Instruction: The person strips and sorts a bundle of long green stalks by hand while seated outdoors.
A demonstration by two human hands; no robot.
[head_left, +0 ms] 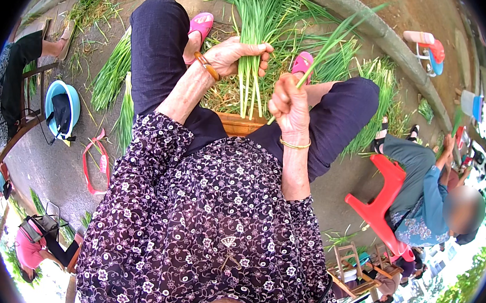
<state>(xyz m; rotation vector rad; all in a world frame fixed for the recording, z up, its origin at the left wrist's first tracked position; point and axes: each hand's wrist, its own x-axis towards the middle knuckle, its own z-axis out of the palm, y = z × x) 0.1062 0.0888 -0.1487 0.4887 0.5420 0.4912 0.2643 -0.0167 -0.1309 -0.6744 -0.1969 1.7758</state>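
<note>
My left hand [235, 56], with an orange bangle at the wrist, is closed around a bunch of garlic chives [255, 17]. Their pale cut ends hang below the fist toward me, and the green leaves fan out away. To the right and slightly nearer, my right hand [291, 101] grips a single garlic chive stalk [330, 44]. Its leaves slant up and to the right, while the pale end pokes out below the fingers. The two hands are apart, both between my knees. A low wooden stool edge [236, 124] shows under them.
Loose chives lie in heaps on the ground left [113, 69] and right [379, 99]. A light blue basin [63, 108] holds something dark. A red strap [88, 166] lies left; a red plastic stool [379, 203] stands right, near a person [434, 193] in blue. A concrete curb [370, 25] runs behind.
</note>
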